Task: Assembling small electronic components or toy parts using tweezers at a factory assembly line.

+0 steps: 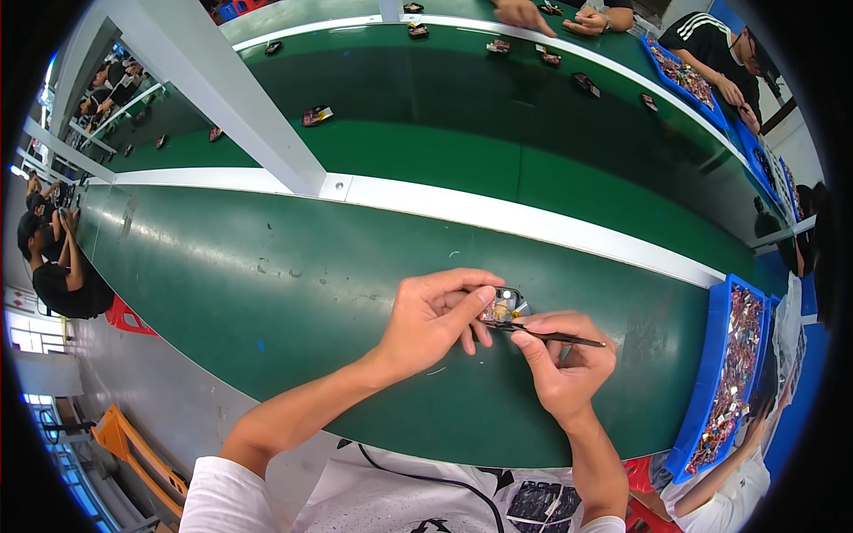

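Above the green tabletop, my left hand (433, 313) grips a small dark-cased electronic device (505, 304) by its left side, thumb on top. Its inside shows, with a red and silvery board and a bit of yellow. My right hand (569, 354) is closed around dark tweezers (569, 338), whose back end sticks out to the right. The tips meet the near edge of the device, but the right fingers partly hide that spot. What exactly the tips touch is too small to tell.
A blue tray (715, 382) full of small colourful parts stands at the table's right end. Beyond a white rail (498, 213) runs a green conveyor belt (418, 147) carrying several similar devices. A white post (213, 89) rises at left. Other people sit around.
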Motion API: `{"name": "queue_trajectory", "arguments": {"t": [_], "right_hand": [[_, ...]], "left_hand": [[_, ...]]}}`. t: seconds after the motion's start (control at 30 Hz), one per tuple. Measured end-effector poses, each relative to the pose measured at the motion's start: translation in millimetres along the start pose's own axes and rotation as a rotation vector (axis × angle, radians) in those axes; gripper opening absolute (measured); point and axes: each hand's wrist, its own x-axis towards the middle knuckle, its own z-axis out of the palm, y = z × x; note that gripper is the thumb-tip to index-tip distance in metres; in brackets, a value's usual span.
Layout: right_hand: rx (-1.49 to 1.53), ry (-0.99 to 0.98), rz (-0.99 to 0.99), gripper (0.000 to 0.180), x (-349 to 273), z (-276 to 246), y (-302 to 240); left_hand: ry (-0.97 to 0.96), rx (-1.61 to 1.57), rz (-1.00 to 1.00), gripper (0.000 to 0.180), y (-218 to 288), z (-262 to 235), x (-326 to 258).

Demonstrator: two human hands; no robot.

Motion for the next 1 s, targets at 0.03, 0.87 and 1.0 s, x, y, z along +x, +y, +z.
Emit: {"name": "queue_trajectory", "arguments": {"t": [0.03, 0.87, 1.0], "right_hand": [[-0.012, -0.009, -0.011, 0.016, -0.1, -0.6, 0.7], [-0.180, -0.080, -0.257, 0.015, 1.6, 3.0, -0.5], [-0.213, -0.084, -0.288, 0.016, 0.4, 3.8, 1.5]], "left_hand": [[-0.001, 0.000, 0.004, 0.022, 0.0, -0.2, 0.0], [-0.037, 0.055, -0.023, 0.026, 4.7, 0.2, -1.7], [-0.034, 0.135, -0.049, 0.029, 6.1, 0.4, -1.3]]}}
